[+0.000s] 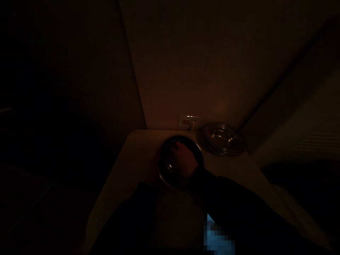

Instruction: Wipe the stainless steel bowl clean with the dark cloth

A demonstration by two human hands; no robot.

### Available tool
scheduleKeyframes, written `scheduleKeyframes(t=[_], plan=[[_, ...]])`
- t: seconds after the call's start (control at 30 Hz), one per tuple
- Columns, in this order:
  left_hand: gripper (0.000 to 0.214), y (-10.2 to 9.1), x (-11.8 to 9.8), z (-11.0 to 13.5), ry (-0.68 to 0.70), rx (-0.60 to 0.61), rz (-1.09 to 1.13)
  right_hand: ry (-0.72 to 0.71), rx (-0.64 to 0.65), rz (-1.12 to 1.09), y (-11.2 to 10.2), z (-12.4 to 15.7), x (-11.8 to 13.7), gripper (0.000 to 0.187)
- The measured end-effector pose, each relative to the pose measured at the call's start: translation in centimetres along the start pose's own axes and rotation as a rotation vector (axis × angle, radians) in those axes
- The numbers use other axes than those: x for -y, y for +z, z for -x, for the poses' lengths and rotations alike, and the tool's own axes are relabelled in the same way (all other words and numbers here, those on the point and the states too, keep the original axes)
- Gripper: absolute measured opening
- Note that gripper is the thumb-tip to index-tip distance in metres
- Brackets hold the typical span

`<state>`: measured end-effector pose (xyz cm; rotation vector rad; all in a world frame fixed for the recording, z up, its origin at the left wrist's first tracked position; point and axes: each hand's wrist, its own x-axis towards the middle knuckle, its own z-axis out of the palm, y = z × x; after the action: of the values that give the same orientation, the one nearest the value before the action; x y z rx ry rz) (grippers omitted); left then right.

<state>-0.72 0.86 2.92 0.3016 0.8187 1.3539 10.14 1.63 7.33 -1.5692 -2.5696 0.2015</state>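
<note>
The scene is very dark. A round steel bowl [166, 170] sits on a pale table [132, 156] near the wall. My right hand [183, 159] reaches from a dark sleeve down into the bowl. Its fingers are curled against the inside, and what they press or hold is hidden. My left hand [153, 175] is only a faint shape at the bowl's left rim, at the end of a dark sleeve. Its fingers cannot be made out.
A stack of steel compartment plates [224, 139] lies to the right of the bowl by the wall. A wall socket [190, 121] sits just behind the bowl. The table's left edge drops into darkness. A pale surface [297, 148] lies at the right.
</note>
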Motion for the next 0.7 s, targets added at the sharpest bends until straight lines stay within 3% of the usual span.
scheduleKeyframes(t=[0.17,0.27,0.37,0.47,0.7], plan=[[0.029,-0.5,-0.1,-0.4,0.032,-0.024,-0.018,-0.137,0.049,0.079,0.2,0.0,0.6,0.027],[0.022,-0.8,-0.1,-0.4,0.134,0.011,-0.058,-0.083,0.038,0.155,-0.6,-0.7,-1.0,0.029],[0.033,-1.0,0.2,-0.4,0.115,0.092,-0.075,-0.021,0.041,0.226,-1.2,-0.5,-3.2,0.03],[0.036,-1.1,0.7,-0.6,0.154,0.07,-0.113,0.007,0.055,0.277,-1.3,0.0,-3.8,0.029],[0.026,-1.3,0.4,-1.2,0.184,0.023,-0.122,-0.211,0.077,0.292,-1.2,-1.7,-2.0,0.027]])
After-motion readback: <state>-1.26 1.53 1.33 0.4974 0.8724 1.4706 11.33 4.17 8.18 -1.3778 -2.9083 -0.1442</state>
